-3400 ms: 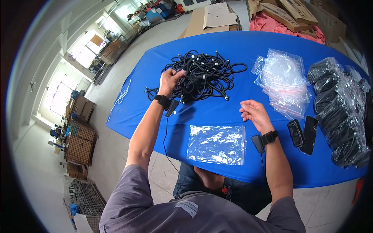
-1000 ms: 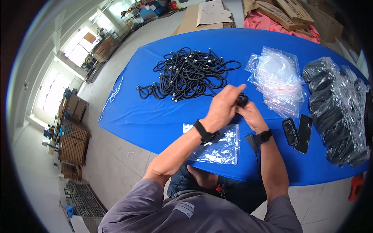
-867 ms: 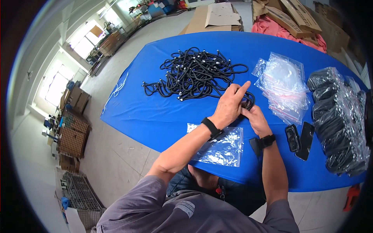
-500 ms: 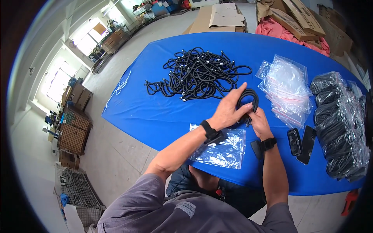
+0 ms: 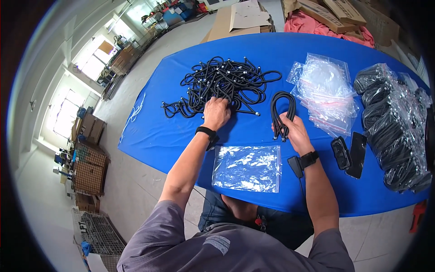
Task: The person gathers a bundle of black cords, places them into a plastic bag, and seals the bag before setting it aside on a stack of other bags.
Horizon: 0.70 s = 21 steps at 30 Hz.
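A tangled pile of black cords (image 5: 222, 81) with small silvery end tips lies on the blue-covered table. My left hand (image 5: 216, 113) is at the near edge of this pile, its fingers bent down and closed on a cord; the fingertips are partly hidden. My right hand (image 5: 294, 131) holds a looped bundle of black cords (image 5: 283, 102), the bends pointing away from me and the tips toward me. Between my forearms, a clear plastic bag (image 5: 247, 168) lies flat near the table's front edge.
Stacked clear zip bags (image 5: 324, 93) lie right of the bundle. Farther right is a row of bagged black cords (image 5: 385, 122). A black case (image 5: 340, 153) and a flat dark phone-like object (image 5: 357, 155) rest near my right wrist. Cardboard (image 5: 249, 18) stands beyond the table.
My left hand has left the cord bundle and moved left to the pile. My right hand keeps the bundle, now held alone. The view has shifted slightly.
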Available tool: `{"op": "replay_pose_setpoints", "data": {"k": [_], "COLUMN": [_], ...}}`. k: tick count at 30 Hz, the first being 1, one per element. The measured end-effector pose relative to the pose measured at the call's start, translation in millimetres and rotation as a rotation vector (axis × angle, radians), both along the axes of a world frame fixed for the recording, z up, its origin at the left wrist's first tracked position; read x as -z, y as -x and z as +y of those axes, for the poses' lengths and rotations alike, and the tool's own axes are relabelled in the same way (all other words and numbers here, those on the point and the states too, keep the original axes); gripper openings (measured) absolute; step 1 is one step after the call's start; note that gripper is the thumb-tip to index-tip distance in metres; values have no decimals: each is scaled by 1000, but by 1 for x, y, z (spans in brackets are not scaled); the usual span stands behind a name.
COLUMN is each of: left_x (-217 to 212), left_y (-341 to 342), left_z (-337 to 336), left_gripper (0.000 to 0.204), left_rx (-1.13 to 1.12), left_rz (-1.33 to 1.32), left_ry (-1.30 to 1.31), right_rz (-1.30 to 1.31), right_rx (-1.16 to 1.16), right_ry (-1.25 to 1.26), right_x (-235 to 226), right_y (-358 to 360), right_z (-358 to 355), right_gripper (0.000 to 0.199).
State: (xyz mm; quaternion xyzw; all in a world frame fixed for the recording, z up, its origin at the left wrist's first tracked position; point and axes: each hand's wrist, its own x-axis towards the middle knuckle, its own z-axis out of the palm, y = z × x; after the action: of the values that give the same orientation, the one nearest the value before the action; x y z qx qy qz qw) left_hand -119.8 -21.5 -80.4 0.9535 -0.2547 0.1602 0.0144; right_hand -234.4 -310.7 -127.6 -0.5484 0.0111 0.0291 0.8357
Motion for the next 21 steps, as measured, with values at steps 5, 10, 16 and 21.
{"op": "replay_pose_setpoints", "data": {"k": [5, 10, 16, 21], "left_x": [16, 7, -54, -50], "left_y": [0, 1, 11, 6], "left_z": [18, 24, -11, -36], "left_gripper": [12, 16, 20, 20], "left_rx": [47, -34, 69, -185], "left_rz": [-111, -82, -159, 320], "left_ry": [-86, 199, 872, 1101], "right_rz": [-4, 16, -17, -19], "right_rx": [5, -8, 5, 0], "right_ry": [8, -5, 3, -5], "right_x": [-1, 1, 2, 5], "right_y": [1, 0, -1, -1], "right_z": [3, 5, 1, 2], "right_gripper": [25, 24, 23, 23]}}
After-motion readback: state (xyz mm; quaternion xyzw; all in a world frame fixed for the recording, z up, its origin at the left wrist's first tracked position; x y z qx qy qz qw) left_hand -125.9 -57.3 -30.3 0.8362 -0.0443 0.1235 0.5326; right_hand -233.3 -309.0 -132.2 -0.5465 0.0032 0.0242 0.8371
